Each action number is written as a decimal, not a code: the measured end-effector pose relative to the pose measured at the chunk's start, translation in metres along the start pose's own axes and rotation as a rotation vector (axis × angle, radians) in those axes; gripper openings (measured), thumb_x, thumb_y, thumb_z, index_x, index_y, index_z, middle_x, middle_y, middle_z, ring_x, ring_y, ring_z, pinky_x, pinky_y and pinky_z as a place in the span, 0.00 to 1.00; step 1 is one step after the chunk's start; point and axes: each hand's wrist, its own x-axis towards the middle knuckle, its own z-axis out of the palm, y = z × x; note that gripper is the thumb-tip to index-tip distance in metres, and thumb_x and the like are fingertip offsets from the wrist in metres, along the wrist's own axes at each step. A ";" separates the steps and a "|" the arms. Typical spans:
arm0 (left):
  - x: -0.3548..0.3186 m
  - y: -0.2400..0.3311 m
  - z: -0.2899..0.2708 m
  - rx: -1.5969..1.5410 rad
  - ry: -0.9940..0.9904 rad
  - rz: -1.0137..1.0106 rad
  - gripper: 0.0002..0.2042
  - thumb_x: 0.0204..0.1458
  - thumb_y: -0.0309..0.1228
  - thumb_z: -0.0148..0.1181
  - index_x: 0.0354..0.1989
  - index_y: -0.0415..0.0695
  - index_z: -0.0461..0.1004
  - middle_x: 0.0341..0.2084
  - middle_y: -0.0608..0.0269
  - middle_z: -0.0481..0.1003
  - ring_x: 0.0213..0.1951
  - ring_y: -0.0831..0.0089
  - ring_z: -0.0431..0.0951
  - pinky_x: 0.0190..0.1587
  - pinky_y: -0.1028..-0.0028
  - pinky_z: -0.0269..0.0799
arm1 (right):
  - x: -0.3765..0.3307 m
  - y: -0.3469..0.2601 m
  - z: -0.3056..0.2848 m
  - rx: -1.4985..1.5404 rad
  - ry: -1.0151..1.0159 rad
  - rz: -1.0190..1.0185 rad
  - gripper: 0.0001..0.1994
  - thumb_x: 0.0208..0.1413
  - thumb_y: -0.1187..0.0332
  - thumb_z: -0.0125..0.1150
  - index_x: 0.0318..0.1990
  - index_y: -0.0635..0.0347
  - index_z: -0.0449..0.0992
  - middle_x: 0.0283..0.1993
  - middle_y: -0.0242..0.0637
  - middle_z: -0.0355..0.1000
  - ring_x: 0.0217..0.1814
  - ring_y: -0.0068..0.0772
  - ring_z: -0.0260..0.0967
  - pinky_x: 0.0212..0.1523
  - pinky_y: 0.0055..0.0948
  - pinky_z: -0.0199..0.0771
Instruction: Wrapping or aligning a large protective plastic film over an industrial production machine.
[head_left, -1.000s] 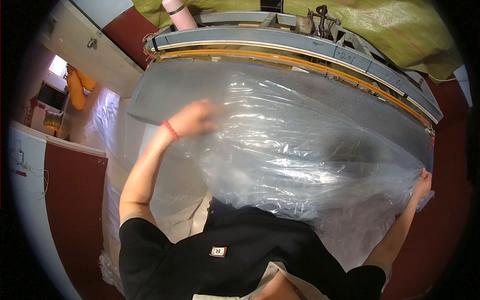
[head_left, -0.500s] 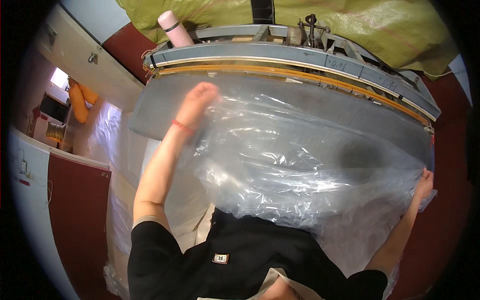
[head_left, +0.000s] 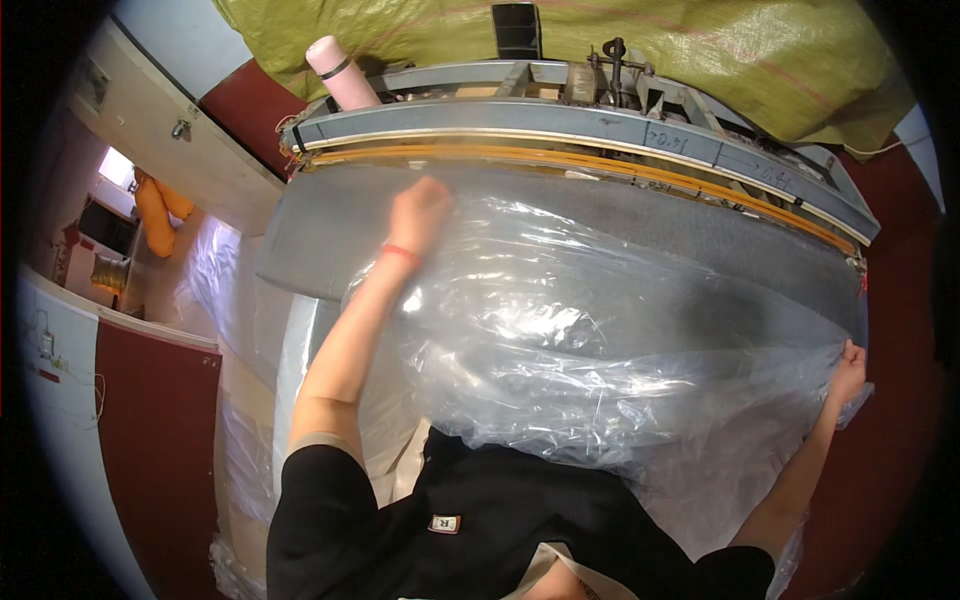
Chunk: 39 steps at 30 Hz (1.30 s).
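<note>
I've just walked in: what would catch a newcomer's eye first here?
Most likely the shiny clear plastic film spread across the middle, its right edge pinched in the right hand. The blurred left hand, with a red bracelet at its wrist, is over the grey surface near the film's upper left. Beyond, a pink bottle stands out at upper left.
</note>
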 end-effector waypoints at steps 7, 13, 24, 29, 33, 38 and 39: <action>0.000 0.024 0.005 0.330 0.063 0.006 0.11 0.40 0.33 0.59 0.31 0.41 0.72 0.22 0.56 0.73 0.27 0.63 0.74 0.31 0.68 0.68 | -0.006 -0.010 -0.008 0.007 0.016 0.025 0.18 0.52 0.51 0.48 0.30 0.58 0.70 0.28 0.45 0.69 0.29 0.43 0.65 0.30 0.34 0.63; 0.011 0.008 0.012 0.251 0.144 -0.117 0.08 0.45 0.32 0.52 0.27 0.40 0.70 0.22 0.52 0.72 0.25 0.60 0.73 0.29 0.68 0.67 | 0.034 0.051 0.023 0.331 -0.025 0.022 0.18 0.50 0.53 0.52 0.30 0.62 0.72 0.27 0.33 0.71 0.28 0.29 0.64 0.32 0.28 0.63; 0.053 -0.056 -0.015 -0.310 0.538 -0.126 0.08 0.52 0.32 0.45 0.25 0.42 0.62 0.16 0.70 0.64 0.19 0.83 0.62 0.22 0.81 0.61 | 0.072 -0.075 0.123 0.744 0.092 -0.062 0.10 0.52 0.63 0.52 0.29 0.62 0.71 0.26 0.28 0.66 0.30 0.20 0.62 0.35 0.19 0.62; 0.078 -0.098 -0.012 -0.410 0.528 -0.192 0.08 0.51 0.33 0.48 0.24 0.42 0.65 0.16 0.70 0.66 0.18 0.84 0.61 0.21 0.83 0.59 | 0.081 -0.114 0.150 0.953 -0.068 0.037 0.10 0.51 0.62 0.56 0.27 0.59 0.69 0.21 0.26 0.65 0.23 0.15 0.59 0.25 0.15 0.59; 0.082 -0.092 -0.003 -0.435 0.506 -0.277 0.08 0.49 0.32 0.52 0.23 0.43 0.65 0.15 0.73 0.65 0.18 0.85 0.60 0.21 0.84 0.58 | 0.081 -0.118 0.155 0.877 0.149 -0.059 0.10 0.51 0.63 0.56 0.26 0.59 0.68 0.19 0.25 0.63 0.20 0.14 0.57 0.22 0.14 0.57; 0.085 -0.092 -0.011 -0.404 0.579 -0.304 0.09 0.45 0.32 0.57 0.22 0.43 0.63 0.16 0.72 0.64 0.19 0.85 0.60 0.22 0.84 0.57 | 0.085 -0.121 0.139 0.827 0.045 0.143 0.06 0.47 0.69 0.55 0.28 0.60 0.67 0.19 0.30 0.65 0.19 0.19 0.61 0.19 0.19 0.61; 0.087 -0.091 -0.012 -0.325 0.584 -0.335 0.10 0.44 0.32 0.57 0.25 0.41 0.63 0.19 0.69 0.65 0.22 0.83 0.62 0.26 0.83 0.61 | 0.084 -0.127 0.129 0.944 -0.015 0.219 0.05 0.48 0.69 0.52 0.27 0.60 0.67 0.19 0.31 0.65 0.17 0.19 0.60 0.17 0.19 0.60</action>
